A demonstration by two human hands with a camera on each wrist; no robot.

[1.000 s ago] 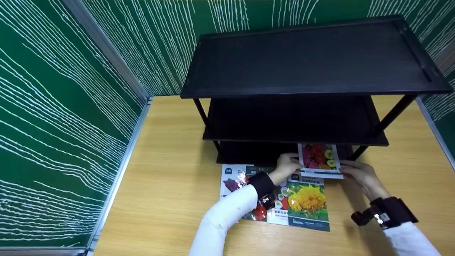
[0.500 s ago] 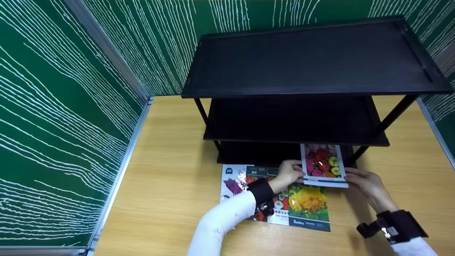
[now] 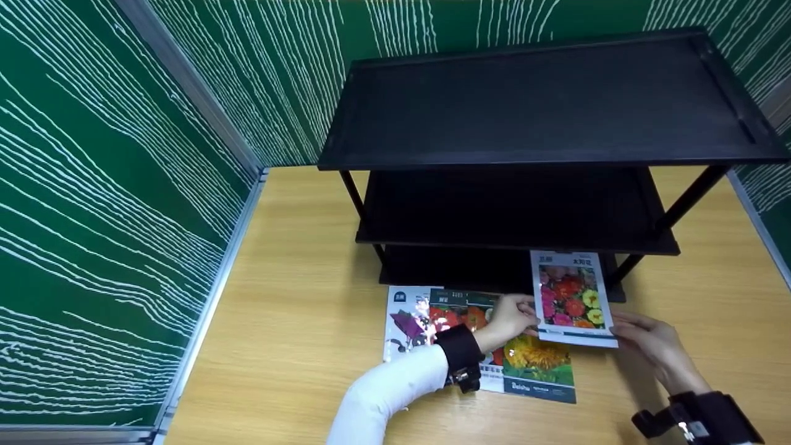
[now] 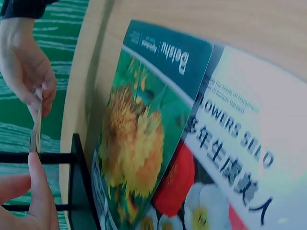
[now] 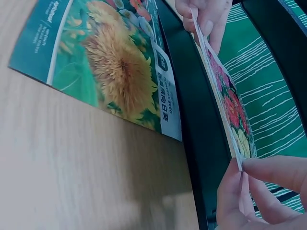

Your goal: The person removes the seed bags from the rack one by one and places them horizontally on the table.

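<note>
Both hands pinch a white-bordered seed packet [image 3: 572,300] printed with red, pink and yellow flowers. My left hand [image 3: 508,320] grips its lower left edge and my right hand [image 3: 655,346] its lower right edge. In the right wrist view the packet [image 5: 229,103] appears nearly edge-on, apart from the table. Beneath and left of it, overlapping packets lie flat: a yellow sunflower one [image 3: 537,364], a white-flowered one [image 4: 201,206], a red-flowered one [image 3: 446,316] and a purple one [image 3: 401,327]. My left forearm covers part of these.
A black three-tier shelf [image 3: 544,105] stands at the back of the wooden table [image 3: 296,296]; the held packet's top end reaches the front of its lowest tier [image 3: 457,267]. Green panels [image 3: 111,204] with white lines enclose the left and back.
The held packet has come toward me and slightly right, out from under the middle tier, so its upper title now shows. Both hands moved with it. The packets on the table stay put.
</note>
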